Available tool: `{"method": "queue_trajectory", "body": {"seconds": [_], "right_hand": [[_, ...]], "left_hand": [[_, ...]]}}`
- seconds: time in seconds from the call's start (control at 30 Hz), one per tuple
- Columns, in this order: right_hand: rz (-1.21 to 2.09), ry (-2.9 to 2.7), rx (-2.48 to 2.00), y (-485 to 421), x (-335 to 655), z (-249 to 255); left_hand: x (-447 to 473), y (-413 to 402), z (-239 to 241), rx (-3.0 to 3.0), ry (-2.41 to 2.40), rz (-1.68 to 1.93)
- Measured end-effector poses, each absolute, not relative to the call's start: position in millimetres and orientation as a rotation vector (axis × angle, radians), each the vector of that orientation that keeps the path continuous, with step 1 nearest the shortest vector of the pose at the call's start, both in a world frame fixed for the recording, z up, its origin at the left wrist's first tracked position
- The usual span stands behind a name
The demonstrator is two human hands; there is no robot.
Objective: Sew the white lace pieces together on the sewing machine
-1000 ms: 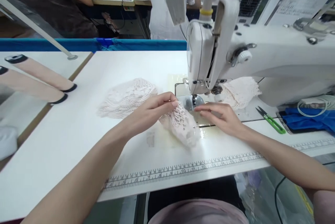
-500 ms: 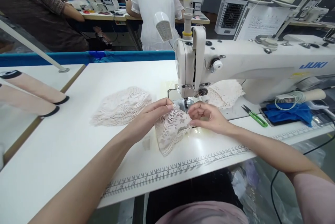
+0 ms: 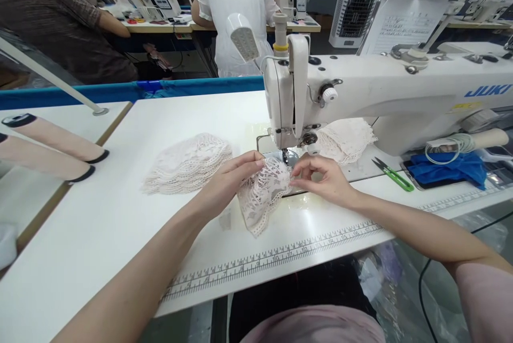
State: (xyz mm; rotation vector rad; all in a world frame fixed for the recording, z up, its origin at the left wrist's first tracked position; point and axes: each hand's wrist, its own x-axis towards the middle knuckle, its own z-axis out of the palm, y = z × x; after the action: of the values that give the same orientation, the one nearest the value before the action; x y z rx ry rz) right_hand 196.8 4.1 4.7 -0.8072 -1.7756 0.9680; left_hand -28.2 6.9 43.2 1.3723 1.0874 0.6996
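A pale pink lace piece [image 3: 260, 199] lies on the white sewing table [image 3: 120, 225], just in front of the needle of a white sewing machine [image 3: 380, 97]. My left hand [image 3: 230, 177] pinches its upper left edge. My right hand [image 3: 324, 177] pinches its upper right corner beside the presser foot. The lace hangs slightly lifted between both hands, its scalloped end resting on the table.
A stack of similar lace pieces [image 3: 186, 164] lies left of the machine, more lace [image 3: 348, 140] behind the needle. Green thread snips [image 3: 395, 174] and blue cloth [image 3: 444, 169] sit at right. Two thread cones [image 3: 52, 148] lie at far left. Other people work at tables behind.
Both hands have gathered and raised the lace piece in front of the needle; my right hand went from flat on the table to pinching it. The view has pulled back.
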Motion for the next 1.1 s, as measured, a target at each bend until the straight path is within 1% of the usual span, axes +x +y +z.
{"method": "queue_trajectory", "body": {"seconds": [0.17, 0.33, 0.5, 0.6, 0.77, 0.83, 1.1], "right_hand": [[0.987, -1.83, -0.824, 7, 200, 6], [1.216, -1.998, -0.812, 8, 206, 13], [1.17, -1.978, -0.842, 8, 208, 17], [1.058, -1.963, -0.883, 7, 206, 14], [0.57, -2.05, -0.843, 4, 202, 5], [0.437, -2.071, -0.806, 4, 202, 2], [0.345, -2.114, -0.844, 3, 203, 1]], "left_hand": [[-28, 8, 42, 1.342, 1.08, 0.698], [-31, 10, 46, 1.319, 1.116, 0.759], [-34, 12, 46, 1.309, 1.122, 0.779], [-33, 12, 45, 1.31, 1.123, 0.772], [-29, 7, 43, 1.262, 1.055, 0.738], [-27, 5, 43, 1.258, 1.033, 0.718], [-25, 4, 42, 1.282, 1.049, 0.712]]}}
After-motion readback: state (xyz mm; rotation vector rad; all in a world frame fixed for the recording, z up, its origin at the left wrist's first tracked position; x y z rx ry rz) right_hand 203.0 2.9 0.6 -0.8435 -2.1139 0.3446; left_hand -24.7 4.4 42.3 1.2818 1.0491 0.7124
